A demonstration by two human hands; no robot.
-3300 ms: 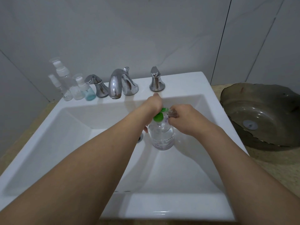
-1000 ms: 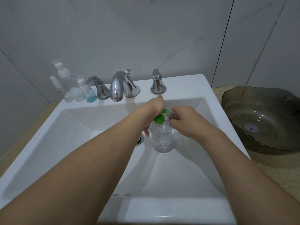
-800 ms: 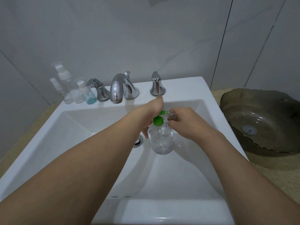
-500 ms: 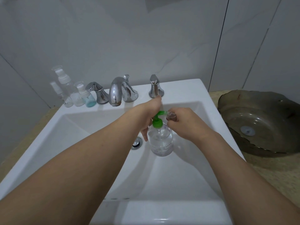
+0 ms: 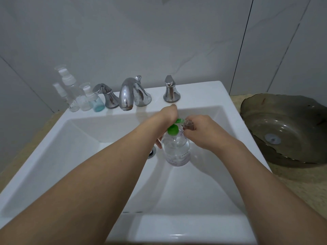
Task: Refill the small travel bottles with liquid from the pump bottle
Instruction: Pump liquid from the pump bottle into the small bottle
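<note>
Pump bottle (image 5: 177,151) first, since the job hangs on it: from my remote seat I see it standing upright inside the white sink (image 5: 70,142), just right of the drain (image 5: 152,152), clear-walled with liquid in its lower part and a green pump head (image 5: 173,129) on top. Its long axis runs straight up, and the green spout points right, away from my left arm and toward my right hand. Beyond the basin on the right sits a dark glass bowl (image 5: 283,131) on the counter; behind the basin are the chrome faucet (image 5: 127,94) and its two handles.

My left hand (image 5: 168,117) comes in from the left and lies over the top of the pump, palm down; its fingers are mostly hidden, so I can't tell how they sit beyond resting on the head. My right hand (image 5: 201,133) is curled around a small travel bottle (image 5: 188,123), pinching it with its open mouth touching the spout tip. I judge this to be mid-fill: the next press needs that mouth kept directly under the spout, or liquid runs into the sink.

Three more small travel bottles (image 5: 83,99) stand capped at the back left corner of the sink ledge, well apart from both hands, nearer my left
</note>
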